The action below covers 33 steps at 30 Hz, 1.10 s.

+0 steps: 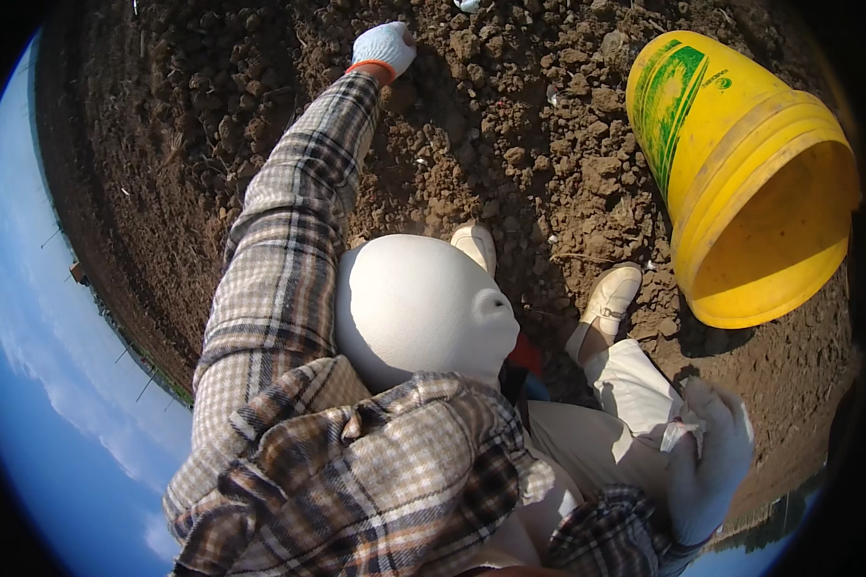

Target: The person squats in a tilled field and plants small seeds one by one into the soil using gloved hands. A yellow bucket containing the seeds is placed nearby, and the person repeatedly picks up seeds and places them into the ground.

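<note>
Far out at the top, my left hand (385, 49), in a white knitted glove with an orange cuff, is at the clumpy brown soil (462, 130). Its fingers curl away from view, and whether they hold anything is hidden. My right hand (714, 458), also in a whitish glove, is low on the right beside my pale trouser leg. A small, whitish, papery piece (682, 433) is held between its thumb and fingers. At the upper right a yellow plastic bucket (736, 137) with a green print lies tilted, its mouth towards me; no contents show inside.
My pale shoes (611, 296) stand on the soil between my left arm and the bucket. A large, smooth, off-white rounded form (418, 310) bulges beside my plaid sleeve. Small white scraps (553, 95) are scattered over the clods. Open field and sky lie at the left.
</note>
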Motion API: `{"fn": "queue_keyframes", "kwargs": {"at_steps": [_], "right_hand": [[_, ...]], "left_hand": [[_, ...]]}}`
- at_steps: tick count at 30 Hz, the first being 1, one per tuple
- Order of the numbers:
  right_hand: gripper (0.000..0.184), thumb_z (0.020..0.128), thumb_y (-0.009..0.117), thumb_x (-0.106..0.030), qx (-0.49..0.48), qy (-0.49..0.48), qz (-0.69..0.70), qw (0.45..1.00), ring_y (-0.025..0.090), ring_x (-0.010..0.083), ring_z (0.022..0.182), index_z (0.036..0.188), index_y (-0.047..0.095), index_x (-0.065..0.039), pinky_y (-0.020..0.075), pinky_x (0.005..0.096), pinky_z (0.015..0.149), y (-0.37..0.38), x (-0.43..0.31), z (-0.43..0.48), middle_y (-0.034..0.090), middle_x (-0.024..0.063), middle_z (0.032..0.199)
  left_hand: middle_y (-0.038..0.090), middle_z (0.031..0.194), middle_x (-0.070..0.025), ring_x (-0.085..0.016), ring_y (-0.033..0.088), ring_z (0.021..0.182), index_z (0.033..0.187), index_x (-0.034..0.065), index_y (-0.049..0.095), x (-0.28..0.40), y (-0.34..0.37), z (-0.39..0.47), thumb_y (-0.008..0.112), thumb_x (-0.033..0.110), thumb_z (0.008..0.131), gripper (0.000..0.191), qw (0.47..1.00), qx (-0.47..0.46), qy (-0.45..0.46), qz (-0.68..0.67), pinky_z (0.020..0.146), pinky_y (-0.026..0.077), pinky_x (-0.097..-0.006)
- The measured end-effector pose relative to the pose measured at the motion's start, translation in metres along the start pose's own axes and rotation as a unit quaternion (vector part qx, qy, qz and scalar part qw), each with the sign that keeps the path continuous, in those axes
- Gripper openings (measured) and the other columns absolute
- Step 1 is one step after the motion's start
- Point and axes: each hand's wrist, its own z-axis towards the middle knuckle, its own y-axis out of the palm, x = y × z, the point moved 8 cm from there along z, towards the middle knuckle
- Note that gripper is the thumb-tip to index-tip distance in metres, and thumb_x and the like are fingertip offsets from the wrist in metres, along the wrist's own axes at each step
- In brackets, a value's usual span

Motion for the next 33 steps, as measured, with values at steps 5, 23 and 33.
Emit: {"fn": "queue_keyframes", "kwargs": {"at_steps": [5, 23, 33], "right_hand": [[0.049, 0.07, 0.051, 0.011, -0.011, 0.014, 0.01, 1.0, 0.062, 0.0363, 0.101, 0.117, 0.061, 0.003, 0.0496, 0.0408, 0.089, 0.01, 0.002, 0.005, 0.063, 0.0209, 0.11], [0.035, 0.079, 0.066, -0.003, 0.062, -0.053, 0.013, 0.997, 0.064, 0.0311, 0.092, 0.114, 0.064, -0.002, 0.0509, 0.0383, 0.08, -0.025, 0.01, -0.067, 0.065, 0.017, 0.107], [0.032, 0.082, 0.061, -0.006, 0.069, -0.052, 0.057, 0.995, 0.064, 0.0312, 0.092, 0.113, 0.063, -0.001, 0.0511, 0.0376, 0.08, -0.016, 0.012, -0.089, 0.064, 0.0175, 0.109]], "left_hand": [[0.074, 0.097, -0.009, -0.03, 0.07, 0.091, 0.103, 0.0169, 0.074, -0.01, 0.021, 0.007, 0.069, 0.03, 0.088, 0.02, 0.999, 0.034, 0.037, 0.018, 0.081, 0.056, -0.0428], [0.067, 0.123, -0.0087, -0.03, 0.063, 0.113, 0.114, 0.0187, 0.074, 0.024, -0.043, -0.066, 0.062, 0.029, 0.091, 0.028, 0.99, 0.114, 0.003, -0.078, 0.098, 0.05, -0.0398], [0.06, 0.13, -0.0083, -0.032, 0.056, 0.116, 0.117, 0.0185, 0.07, 0.168, -0.025, -0.181, 0.068, 0.039, 0.087, 0.036, 0.961, 0.112, 0.248, -0.04, 0.1, 0.045, -0.0456]]}}
